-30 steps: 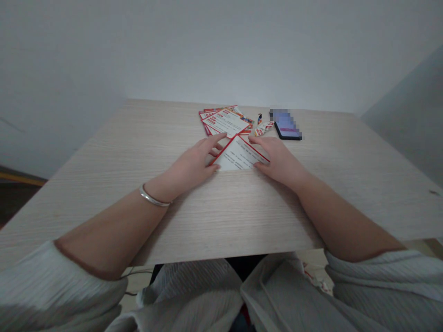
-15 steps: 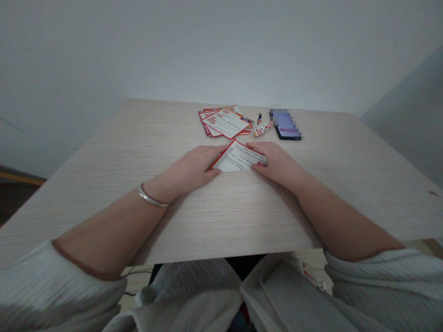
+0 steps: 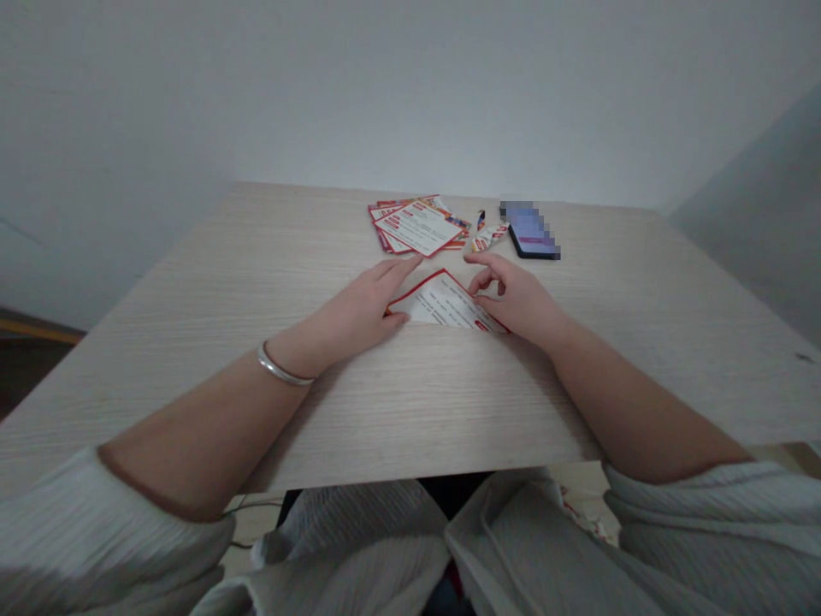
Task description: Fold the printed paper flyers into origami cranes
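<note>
A folded paper sheet (image 3: pixel 442 301), white with printed lines and a red border, lies as a triangle with its point away from me. My left hand (image 3: pixel 369 299) is at its left corner, index finger stretched past the paper and thumb by the near edge. At the right slanting edge is my right hand (image 3: pixel 513 295). Its index finger reaches forward, the other fingers curl loosely, and the thumb is beside the paper's edge. Both hands are open.
Beyond the hands, a fanned pile of similar printed sheets (image 3: pixel 420 227) lies on the pale wooden table (image 3: pixel 385 419). To its right are small folded paper pieces (image 3: pixel 488 237) and a phone (image 3: pixel 535 239) with a blurred screen. A wall (image 3: pixel 410 94) stands behind the table.
My right hand has let go of the paper and its fingers have spread. The left fingers have straightened forward. The paper looks wider and flatter, its point slightly nearer me.
</note>
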`<state>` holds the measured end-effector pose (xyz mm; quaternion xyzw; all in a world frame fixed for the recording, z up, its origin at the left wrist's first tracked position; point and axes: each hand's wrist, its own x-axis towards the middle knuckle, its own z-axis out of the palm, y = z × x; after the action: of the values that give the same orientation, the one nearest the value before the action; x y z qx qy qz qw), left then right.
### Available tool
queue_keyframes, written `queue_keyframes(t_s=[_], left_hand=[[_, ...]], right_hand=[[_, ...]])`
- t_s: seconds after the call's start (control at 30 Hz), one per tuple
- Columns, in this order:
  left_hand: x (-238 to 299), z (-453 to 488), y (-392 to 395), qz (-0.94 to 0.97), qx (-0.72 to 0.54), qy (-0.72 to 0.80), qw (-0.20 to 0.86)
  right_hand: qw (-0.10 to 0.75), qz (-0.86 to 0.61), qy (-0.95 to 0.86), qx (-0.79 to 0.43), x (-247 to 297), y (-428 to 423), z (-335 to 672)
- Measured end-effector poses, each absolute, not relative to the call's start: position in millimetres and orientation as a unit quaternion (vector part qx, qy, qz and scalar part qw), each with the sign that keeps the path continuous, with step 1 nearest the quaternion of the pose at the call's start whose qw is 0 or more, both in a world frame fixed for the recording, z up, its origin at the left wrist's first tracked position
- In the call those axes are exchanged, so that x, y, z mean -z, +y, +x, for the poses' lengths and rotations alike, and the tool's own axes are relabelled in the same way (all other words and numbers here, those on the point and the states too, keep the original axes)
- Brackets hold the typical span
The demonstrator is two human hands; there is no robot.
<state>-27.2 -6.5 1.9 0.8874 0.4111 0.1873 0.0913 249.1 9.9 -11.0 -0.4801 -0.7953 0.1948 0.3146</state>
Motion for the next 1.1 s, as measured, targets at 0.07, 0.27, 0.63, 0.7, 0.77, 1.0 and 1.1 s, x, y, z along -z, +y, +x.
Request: queue_keyframes(t_s=[0.07, 0.27, 0.63, 0.7, 0.77, 1.0, 1.1], left_hand=[[-2.1, -27.2, -6.7, 0.884, -0.18, 0.421, 0.098], [-2.9, -26.5, -5.7, 0.874, -0.183, 0.433, 0.121], [-7.5, -24.2, -5.1, 0.891, -0.173, 0.412, 0.081], [-6.6, -25.8, -2.1, 0.908, -0.153, 0.387, 0.044], [-6.1, -27.5, 0.3, 0.922, -0.144, 0.36, 0.011], [-7.7, -29.0, -2.6, 0.938, -0.113, 0.327, -0.03], [-6.2, -28.8, -4.2, 0.943, -0.087, 0.319, -0.034]], right_hand=[[0.298, -0.481, -0.799, -0.202, 8.7, 9.4, 248.3], [0.272, -0.427, -0.852, -0.129, 4.3, 8.7, 248.2], [0.318, -0.391, -0.86, -0.075, 0.3, 7.7, 252.4], [0.326, -0.381, -0.863, -0.061, -1.7, 9.0, 255.0], [0.325, -0.372, -0.867, -0.064, -2.6, 10.7, 257.5], [0.253, -0.38, -0.884, -0.102, 3.7, 14.5, 262.6], [0.223, -0.375, -0.895, -0.094, 4.9, 12.3, 262.1]])
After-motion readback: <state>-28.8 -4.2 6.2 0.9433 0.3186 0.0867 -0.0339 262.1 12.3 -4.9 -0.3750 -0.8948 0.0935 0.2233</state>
